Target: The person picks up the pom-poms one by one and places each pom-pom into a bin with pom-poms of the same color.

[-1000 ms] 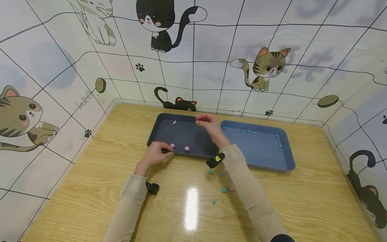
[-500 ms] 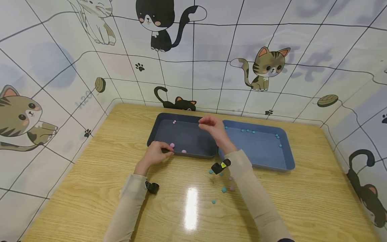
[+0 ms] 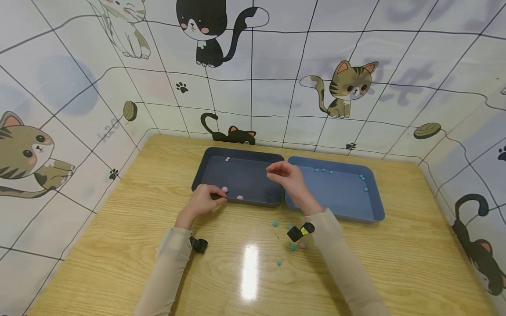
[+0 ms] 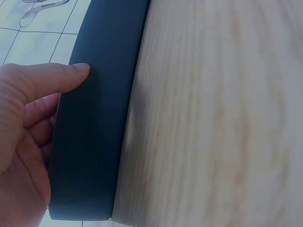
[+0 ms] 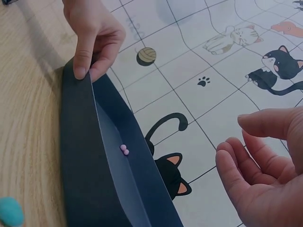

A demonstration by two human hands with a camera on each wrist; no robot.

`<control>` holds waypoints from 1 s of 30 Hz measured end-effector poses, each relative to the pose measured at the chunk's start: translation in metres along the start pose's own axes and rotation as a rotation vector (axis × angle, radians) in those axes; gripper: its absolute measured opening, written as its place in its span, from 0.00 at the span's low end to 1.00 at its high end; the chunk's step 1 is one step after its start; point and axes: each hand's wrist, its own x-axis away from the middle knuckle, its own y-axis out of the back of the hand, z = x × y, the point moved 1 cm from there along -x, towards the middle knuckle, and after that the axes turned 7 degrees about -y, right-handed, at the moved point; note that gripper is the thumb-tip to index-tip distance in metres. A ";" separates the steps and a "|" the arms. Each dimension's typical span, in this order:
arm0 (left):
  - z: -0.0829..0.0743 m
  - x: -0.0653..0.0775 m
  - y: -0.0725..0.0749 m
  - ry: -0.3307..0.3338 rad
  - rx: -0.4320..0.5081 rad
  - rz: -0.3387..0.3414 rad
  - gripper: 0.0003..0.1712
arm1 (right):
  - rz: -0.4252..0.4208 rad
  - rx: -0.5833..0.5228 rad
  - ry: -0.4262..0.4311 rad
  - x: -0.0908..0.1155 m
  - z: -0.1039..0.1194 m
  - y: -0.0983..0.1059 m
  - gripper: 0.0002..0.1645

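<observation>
As the right hand (image 3: 290, 177) draws back toward the person, its thumb and fingers are loosely curved with a gap between them in the right wrist view, and nothing shows in their hold. It now hangs where the shallow, dark slate rectangular tray (image 3: 253, 175) and the shallow, mid-blue rectangular tray (image 3: 336, 197) meet, whereas a second ago it was farther over the dark one.

The left hand (image 3: 203, 199) has not shifted: it pinches the dark tray's near wall close to the left corner, thumb on the outer face, fingers behind.

Inside that tray, a round, matte pink ball (image 3: 240, 197) has rolled nearer the person and is now partly hidden by the near wall; a second pink ball (image 3: 224, 189) sits beside the left hand's fingertips, and two tiny pink balls (image 3: 227, 159) lie together toward the far side. Small blue-green balls (image 3: 323, 170) rest in the blue tray.

Nearer the person, a few loose blue-green balls (image 3: 293, 247) and a dull pink ball (image 3: 302, 245) lie on the pale wooden desk (image 3: 118, 245), so the work looks partly done, with the right hand seemingly free.
</observation>
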 end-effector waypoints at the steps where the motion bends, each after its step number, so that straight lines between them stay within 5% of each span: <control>1: 0.000 0.000 0.000 -0.002 0.000 0.001 0.03 | 0.005 0.008 0.008 0.003 0.000 0.001 0.14; 30: 0.001 0.000 -0.002 0.013 -0.003 0.005 0.04 | 0.073 0.072 0.045 0.077 -0.026 0.035 0.13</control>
